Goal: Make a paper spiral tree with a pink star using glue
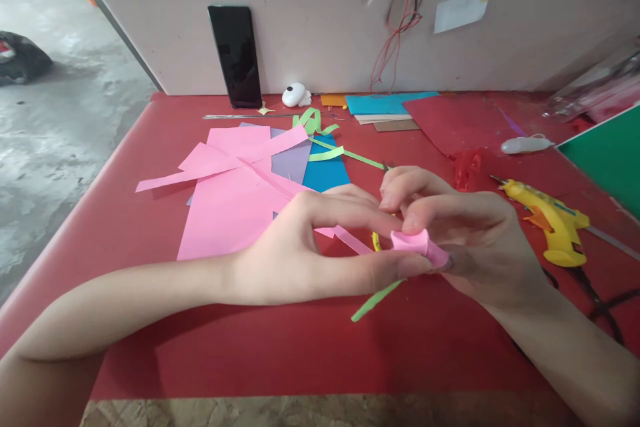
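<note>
My left hand [295, 247] and right hand [475, 233] pinch the pink roll [411, 241] over the red table [250, 347]; its long axis slants down rightward, flared end toward upper left.

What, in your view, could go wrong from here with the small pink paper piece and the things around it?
The curled pink piece, held between the left hand and right hand, might crease if pinched too hard.

The yellow glue gun lies beside the right hand; a stray move could knock it, and its black cable might snag the forearm.

The phone, propped upright, could topple if bumped.
</note>
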Motion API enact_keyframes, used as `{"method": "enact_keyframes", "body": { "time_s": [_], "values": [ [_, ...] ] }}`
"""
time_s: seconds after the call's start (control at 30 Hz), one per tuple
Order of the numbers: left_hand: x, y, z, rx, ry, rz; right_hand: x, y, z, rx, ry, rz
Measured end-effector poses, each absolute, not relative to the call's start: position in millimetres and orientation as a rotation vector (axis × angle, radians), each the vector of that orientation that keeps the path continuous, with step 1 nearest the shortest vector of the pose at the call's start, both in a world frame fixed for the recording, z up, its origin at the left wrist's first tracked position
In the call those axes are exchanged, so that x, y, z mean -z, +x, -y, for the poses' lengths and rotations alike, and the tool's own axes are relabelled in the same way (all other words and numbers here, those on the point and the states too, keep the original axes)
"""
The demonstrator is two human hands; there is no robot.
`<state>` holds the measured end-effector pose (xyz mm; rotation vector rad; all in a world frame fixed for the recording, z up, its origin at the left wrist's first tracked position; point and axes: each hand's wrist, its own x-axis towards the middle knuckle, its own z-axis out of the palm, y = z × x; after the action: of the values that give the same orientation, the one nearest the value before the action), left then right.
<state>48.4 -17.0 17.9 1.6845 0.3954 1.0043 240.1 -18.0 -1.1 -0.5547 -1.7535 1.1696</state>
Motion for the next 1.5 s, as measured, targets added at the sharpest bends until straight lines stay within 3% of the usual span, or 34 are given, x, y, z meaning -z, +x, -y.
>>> {"method": "enact_keyframes", "body": {
  "time_s": [1.1, 1.5],
  "values": [
    [-12.3, 46.7, 19.0, -0.946, 1.608, -0.575, 3.5, 240.2, 18.4, -1.258, -0.567, 1.705],
    [-11.2, 46.3, 18.5, -0.935, 1.611, -0.567, -0.2, 241.0, 17.8, -1.113, -0.606, 1.811]
  ]
}}
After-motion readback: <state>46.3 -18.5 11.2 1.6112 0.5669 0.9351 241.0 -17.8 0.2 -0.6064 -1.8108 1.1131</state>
